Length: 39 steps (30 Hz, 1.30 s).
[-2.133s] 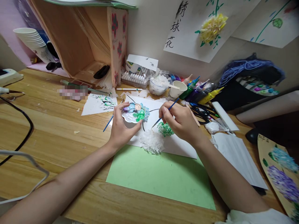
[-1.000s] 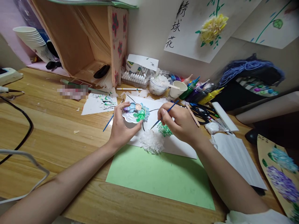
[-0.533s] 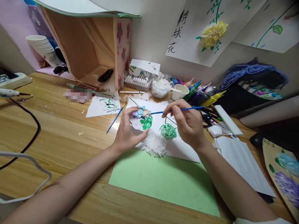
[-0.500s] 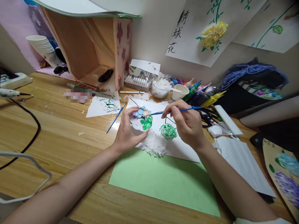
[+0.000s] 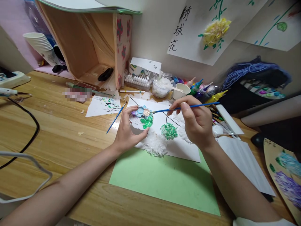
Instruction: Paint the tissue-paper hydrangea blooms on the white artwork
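Note:
My left hand (image 5: pixel 128 130) grips a small round paint palette (image 5: pixel 136 123) by its edges, tilted toward me. Green, blue, purple and peach paint fill its wells. Between the fingers of my right hand (image 5: pixel 196 122) is a thin blue paintbrush (image 5: pixel 162 110), its tip at the palette's peach well. Below them lies a white sheet (image 5: pixel 185 150) with dark drawn lines. On it sit a green-dabbed paper flower (image 5: pixel 169 131) and a white ruffled paper flower (image 5: pixel 154 144); another white one is partly hidden behind my right hand.
A green sheet (image 5: pixel 164 185) lies under the white one. A second blue brush (image 5: pixel 116 117) and a paint-smeared paper (image 5: pixel 103 106) are on the left. Behind stand a bowl of paper scraps (image 5: pixel 162 87), a paper cup (image 5: pixel 181 91) and paint bottles (image 5: pixel 216 96). A cable (image 5: pixel 35 122) curves at far left.
My right hand has shifted to the right with the brush, uncovering more of the white flower behind it. The brush tip has moved slightly down and left. The palette stays in my left hand.

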Each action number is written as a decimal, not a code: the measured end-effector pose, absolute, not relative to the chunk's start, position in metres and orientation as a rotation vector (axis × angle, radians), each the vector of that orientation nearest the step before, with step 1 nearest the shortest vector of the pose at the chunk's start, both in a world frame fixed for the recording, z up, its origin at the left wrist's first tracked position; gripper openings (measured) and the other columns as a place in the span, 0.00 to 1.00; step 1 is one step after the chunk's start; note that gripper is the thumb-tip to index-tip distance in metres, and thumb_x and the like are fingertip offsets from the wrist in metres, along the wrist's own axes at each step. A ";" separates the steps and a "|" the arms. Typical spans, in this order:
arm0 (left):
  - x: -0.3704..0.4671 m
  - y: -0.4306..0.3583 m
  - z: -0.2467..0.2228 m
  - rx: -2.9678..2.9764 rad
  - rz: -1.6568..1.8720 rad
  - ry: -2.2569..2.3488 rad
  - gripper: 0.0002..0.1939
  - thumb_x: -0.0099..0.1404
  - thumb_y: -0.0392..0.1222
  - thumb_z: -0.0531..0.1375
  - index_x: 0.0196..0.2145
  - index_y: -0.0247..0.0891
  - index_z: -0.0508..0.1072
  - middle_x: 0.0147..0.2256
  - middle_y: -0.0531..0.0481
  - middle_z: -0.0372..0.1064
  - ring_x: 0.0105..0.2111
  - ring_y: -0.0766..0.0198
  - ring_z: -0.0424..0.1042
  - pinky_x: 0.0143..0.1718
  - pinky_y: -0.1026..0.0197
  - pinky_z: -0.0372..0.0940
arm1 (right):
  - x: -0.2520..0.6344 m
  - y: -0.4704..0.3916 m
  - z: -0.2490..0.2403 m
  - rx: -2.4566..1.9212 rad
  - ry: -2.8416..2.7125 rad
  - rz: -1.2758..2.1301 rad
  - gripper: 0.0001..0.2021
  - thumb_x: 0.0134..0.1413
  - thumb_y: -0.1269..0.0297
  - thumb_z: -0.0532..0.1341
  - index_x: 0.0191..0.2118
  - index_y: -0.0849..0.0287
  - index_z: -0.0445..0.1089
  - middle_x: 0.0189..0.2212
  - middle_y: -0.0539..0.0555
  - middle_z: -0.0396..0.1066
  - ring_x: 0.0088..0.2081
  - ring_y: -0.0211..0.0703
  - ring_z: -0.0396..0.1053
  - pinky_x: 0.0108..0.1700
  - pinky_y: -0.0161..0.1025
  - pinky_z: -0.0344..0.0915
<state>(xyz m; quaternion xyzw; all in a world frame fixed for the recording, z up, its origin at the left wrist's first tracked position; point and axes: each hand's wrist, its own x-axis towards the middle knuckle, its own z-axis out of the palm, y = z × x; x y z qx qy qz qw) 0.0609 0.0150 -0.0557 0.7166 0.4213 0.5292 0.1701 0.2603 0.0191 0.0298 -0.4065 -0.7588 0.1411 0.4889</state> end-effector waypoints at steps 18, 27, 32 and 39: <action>0.060 0.018 -0.058 1.972 1.570 1.378 0.32 0.52 0.40 0.68 0.52 0.42 0.59 0.50 0.43 0.63 0.52 0.53 0.65 0.53 0.48 0.64 | 0.255 0.017 0.029 -1.054 -2.166 0.561 0.18 0.65 0.65 0.47 0.23 0.58 0.61 0.21 0.49 0.62 0.25 0.36 0.60 0.31 0.37 0.55; 0.060 0.019 -0.059 1.966 1.566 1.377 0.32 0.53 0.39 0.68 0.52 0.41 0.59 0.50 0.43 0.62 0.52 0.53 0.64 0.53 0.49 0.63 | 0.251 0.018 0.024 -1.072 -2.229 0.576 0.17 0.64 0.65 0.47 0.23 0.57 0.59 0.21 0.49 0.61 0.26 0.37 0.60 0.32 0.37 0.54; 0.061 0.019 -0.059 1.970 1.579 1.367 0.32 0.53 0.39 0.68 0.51 0.41 0.59 0.50 0.43 0.63 0.52 0.53 0.64 0.53 0.48 0.64 | 0.251 0.019 0.023 -1.072 -2.239 0.580 0.17 0.64 0.65 0.47 0.23 0.57 0.59 0.21 0.49 0.61 0.26 0.37 0.60 0.31 0.37 0.54; 0.060 0.019 -0.058 1.961 1.568 1.373 0.32 0.52 0.39 0.68 0.51 0.42 0.59 0.51 0.43 0.62 0.53 0.53 0.64 0.54 0.48 0.63 | 0.251 0.019 0.023 -1.083 -2.252 0.566 0.17 0.64 0.65 0.47 0.23 0.57 0.58 0.21 0.49 0.61 0.25 0.37 0.59 0.31 0.37 0.54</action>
